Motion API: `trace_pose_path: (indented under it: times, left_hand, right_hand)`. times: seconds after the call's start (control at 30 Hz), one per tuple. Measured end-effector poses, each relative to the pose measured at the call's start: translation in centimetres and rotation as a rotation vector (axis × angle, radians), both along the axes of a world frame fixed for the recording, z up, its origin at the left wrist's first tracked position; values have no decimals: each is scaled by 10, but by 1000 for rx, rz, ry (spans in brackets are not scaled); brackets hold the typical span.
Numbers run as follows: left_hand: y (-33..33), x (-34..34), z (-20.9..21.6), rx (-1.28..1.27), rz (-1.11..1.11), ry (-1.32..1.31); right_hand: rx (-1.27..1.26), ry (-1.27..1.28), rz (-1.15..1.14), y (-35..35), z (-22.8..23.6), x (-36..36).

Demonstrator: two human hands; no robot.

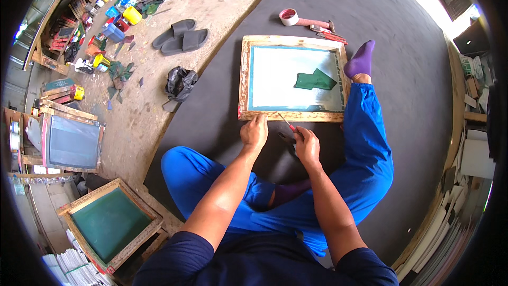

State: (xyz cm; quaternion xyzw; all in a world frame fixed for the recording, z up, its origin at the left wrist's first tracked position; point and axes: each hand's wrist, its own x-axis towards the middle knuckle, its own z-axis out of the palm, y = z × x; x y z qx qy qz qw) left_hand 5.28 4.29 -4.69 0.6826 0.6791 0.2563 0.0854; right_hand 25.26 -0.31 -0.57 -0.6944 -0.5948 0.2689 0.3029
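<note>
A wooden screen frame (pixel 292 116) lies on the dark mat, its pale mesh edged in blue-green. On the mesh is a dark green arrow-shaped patch (pixel 316 80). My left hand (pixel 254 132) is closed at the frame's near rail, its bent fingertips on the wood. In my right hand (pixel 307 145) is a thin screwdriver (pixel 289 123) with a red handle, its metal tip pointing at the same rail. A dark object (pixel 287 137) shows beside the right fingers; its kind is unclear.
Past the frame lie a tape roll (pixel 289 17), a hammer (pixel 317 23) and red-handled pliers (pixel 332 37). My purple-socked foot (pixel 361 59) touches the frame's right side. Leftward are sandals (pixel 184 42), a black plastic bag (pixel 180 83), paint containers (pixel 132 15) and a green screen (pixel 110 224).
</note>
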Motion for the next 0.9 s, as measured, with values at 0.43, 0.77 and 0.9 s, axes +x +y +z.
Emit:
trace_pose_path:
  times: [0.43,0.77,0.9]
  left_hand:
    - [15,-4,-4,-36,-78,240]
    - [-39,-30,33,-220,-260,200]
    - [-55,-47,37,-251,-258,196]
  right_hand:
    - [-21,36,-27,2,4,-1]
    - [300,-346,69,65,7,26]
    - [223,-459,144,110,-4,42]
